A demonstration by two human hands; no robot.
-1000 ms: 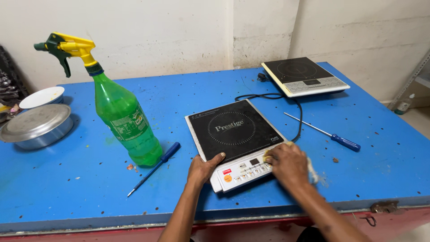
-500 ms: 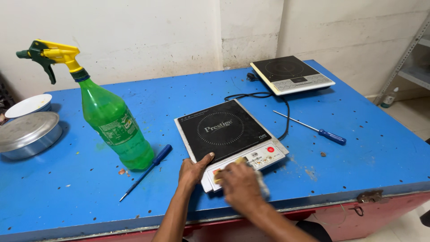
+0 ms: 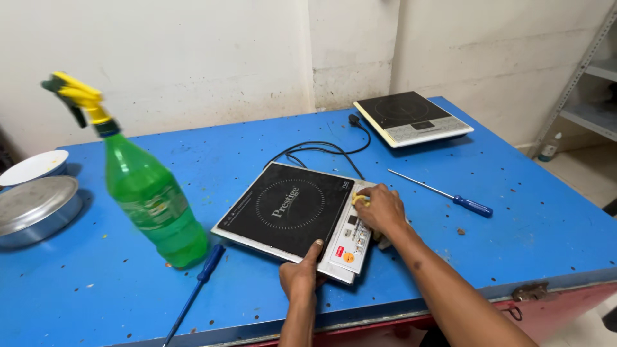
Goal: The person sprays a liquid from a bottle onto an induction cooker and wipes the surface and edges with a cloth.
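While gripping the near edge of the induction cooktop [image 3: 292, 209] at mid-table with left hand [image 3: 301, 277], pressing a yellow cloth [image 3: 360, 199] onto its control panel [image 3: 355, 233] with closed right hand [image 3: 382, 209].

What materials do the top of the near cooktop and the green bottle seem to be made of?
Near cooktop: top looks like smooth black glass or ceramic, faintly glossy, set in a pale frame, probably plastic. Green bottle: translucent plastic, since light passes through it.
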